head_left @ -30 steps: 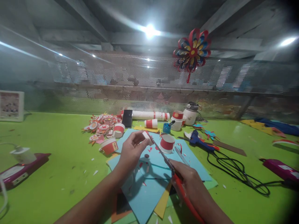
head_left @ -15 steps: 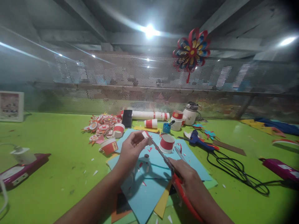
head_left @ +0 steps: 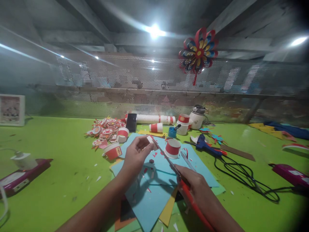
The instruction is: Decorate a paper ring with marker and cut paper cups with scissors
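My left hand point(head_left: 138, 151) pinches a small red-and-white piece of paper point(head_left: 150, 139) between thumb and fingers. In my right hand point(head_left: 193, 180) is a pair of scissors with red handles point(head_left: 189, 196), its blades point(head_left: 166, 157) pointing up and left so that the tips meet the paper piece. Just beyond the blades, a cut red-and-white paper cup point(head_left: 172, 149) stands on blue paper sheets point(head_left: 156, 199). Small red and white scraps lie scattered on the blue sheets under both hands.
Left of the sheets lie more cut cups point(head_left: 113, 151) and a pile of round paper pieces point(head_left: 106, 129). A phone point(head_left: 131, 122), blue pot point(head_left: 172, 132) and white jug point(head_left: 196, 117) are behind. To the right are a blue glue gun point(head_left: 205, 145), its black cord and a purple power strip point(head_left: 288, 174).
Almost nothing differs. The scissors and my right hand have shifted very slightly, with the blade tips still at the paper piece; my left hand keeps its pinch.
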`<state>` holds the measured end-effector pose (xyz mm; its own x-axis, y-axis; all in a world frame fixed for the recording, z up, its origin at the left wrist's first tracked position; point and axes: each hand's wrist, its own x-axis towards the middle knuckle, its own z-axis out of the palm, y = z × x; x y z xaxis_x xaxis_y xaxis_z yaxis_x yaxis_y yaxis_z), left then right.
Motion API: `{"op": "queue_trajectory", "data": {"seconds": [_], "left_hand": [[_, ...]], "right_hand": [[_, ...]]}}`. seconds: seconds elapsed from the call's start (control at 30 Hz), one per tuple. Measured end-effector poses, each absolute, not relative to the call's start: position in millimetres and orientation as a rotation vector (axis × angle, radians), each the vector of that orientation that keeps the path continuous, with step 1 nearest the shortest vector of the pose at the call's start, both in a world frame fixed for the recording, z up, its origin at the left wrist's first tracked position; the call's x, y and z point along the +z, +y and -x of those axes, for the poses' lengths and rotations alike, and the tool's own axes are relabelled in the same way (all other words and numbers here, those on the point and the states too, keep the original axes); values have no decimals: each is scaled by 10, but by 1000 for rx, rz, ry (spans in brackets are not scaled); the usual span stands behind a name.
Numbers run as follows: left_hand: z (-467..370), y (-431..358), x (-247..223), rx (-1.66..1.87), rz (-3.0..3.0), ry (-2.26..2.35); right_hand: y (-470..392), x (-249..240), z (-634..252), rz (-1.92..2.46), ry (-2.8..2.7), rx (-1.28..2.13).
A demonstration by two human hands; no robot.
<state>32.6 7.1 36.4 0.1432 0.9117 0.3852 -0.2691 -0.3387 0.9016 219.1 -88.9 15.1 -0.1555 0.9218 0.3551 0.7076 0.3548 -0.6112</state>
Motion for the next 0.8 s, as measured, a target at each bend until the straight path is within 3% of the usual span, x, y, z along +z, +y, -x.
{"op": "queue_trajectory", "data": {"seconds": [0.8], "left_hand": [[-316, 58, 366, 1419, -1373, 695]], "right_hand": [[-933, 104, -2205, 1510, -1949, 216]]}}
